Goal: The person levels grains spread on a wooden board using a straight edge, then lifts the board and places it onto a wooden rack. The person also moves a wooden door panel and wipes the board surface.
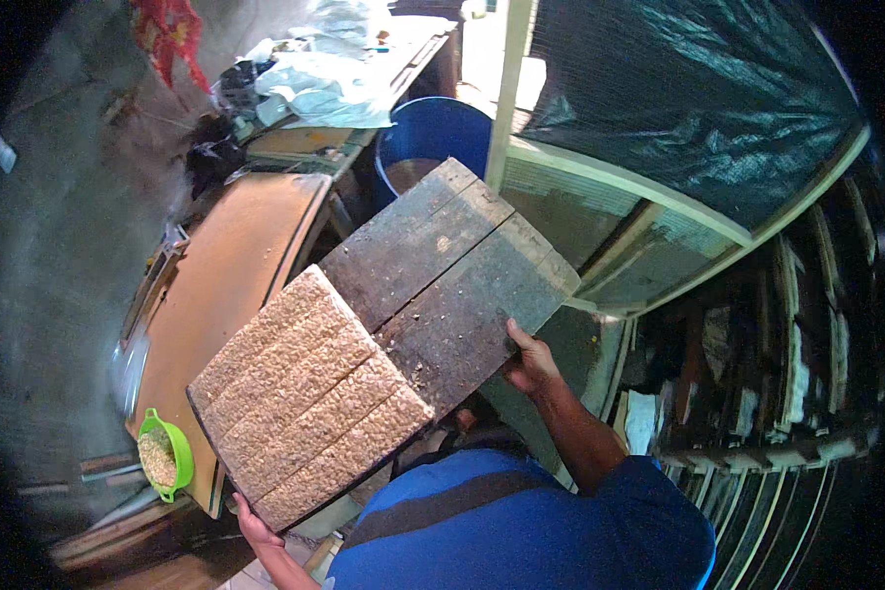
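A dark wooden board (482, 285) is tilted across in front of me, held in both hands. Its left, nearer part carries pale, grainy slabs (310, 383), pressed close in rows with narrow seams between them. The slabs look made of beans or grains. At the board's lower left corner, my left hand (258, 529) grips the edge, thumb up and fingers mostly hidden beneath. My right hand (534, 364) grasps the right edge, its thumb on top of the bare wood. A few crumbs lie on the bare part beside the slabs.
A brown tabletop (241, 231) stands at left, with a green basket (181, 457) of pale beans at its near end. Beyond the board is a blue barrel (462, 128). A mesh-covered wooden door (610, 187) and a slatted rack (757, 457) are at right. Plastic bags (324, 84) lie on a far table.
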Demonstrator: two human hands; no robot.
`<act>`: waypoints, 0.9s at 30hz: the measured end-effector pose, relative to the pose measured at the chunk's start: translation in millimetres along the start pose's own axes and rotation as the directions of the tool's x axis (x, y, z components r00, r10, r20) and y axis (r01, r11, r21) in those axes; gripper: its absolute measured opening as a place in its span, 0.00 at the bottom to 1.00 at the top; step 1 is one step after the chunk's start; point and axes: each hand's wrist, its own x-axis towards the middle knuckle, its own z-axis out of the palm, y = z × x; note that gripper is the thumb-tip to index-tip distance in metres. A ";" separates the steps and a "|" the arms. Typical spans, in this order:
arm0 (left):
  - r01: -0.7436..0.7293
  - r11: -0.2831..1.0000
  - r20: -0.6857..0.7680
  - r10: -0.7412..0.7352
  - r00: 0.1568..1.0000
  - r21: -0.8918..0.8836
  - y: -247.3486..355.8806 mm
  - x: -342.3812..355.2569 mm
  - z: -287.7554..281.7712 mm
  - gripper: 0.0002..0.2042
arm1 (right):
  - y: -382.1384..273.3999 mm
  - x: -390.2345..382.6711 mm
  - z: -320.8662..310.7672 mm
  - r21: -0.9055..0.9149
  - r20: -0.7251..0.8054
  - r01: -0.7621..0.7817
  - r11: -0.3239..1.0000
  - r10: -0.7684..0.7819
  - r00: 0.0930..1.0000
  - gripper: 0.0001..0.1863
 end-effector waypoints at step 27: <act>0.012 0.803 0.580 -0.441 0.685 0.596 17.7 116.4 67.1 0.33 | 58.0 -263.3 -111.3 0.184 -0.496 0.551 0.814 -0.407 0.767 0.22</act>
